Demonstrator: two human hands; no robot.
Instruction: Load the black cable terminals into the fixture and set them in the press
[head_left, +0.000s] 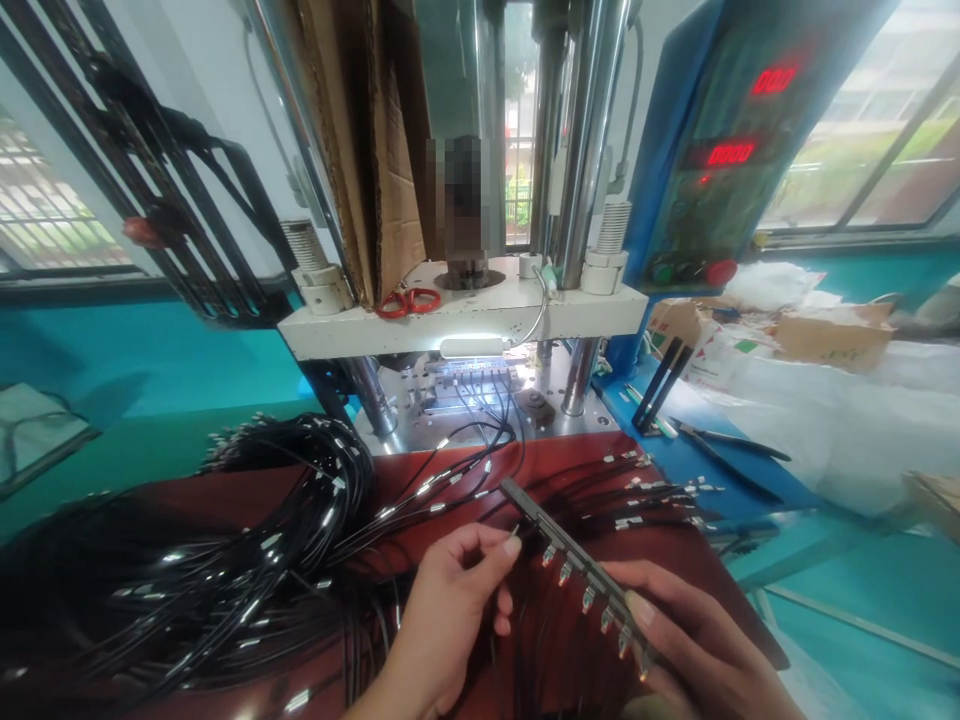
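My right hand (694,645) grips a long dark fixture bar (540,523) that slants up to the left, with several metal cable terminals sticking out along its lower side. My left hand (442,625) pinches a thin black cable end with a small metal terminal (516,531) at the bar's upper part, fingertips touching the bar. Both hands are over a dark red mat (570,470) near the bench's front edge.
A big bundle of black cables with metal ends (225,560) lies left; more cable ends (660,495) lie right. Behind stands a press machine (465,310) with lit die, red scissors (409,301), blue control box (720,150), pliers (720,440) and cardboard box (832,340).
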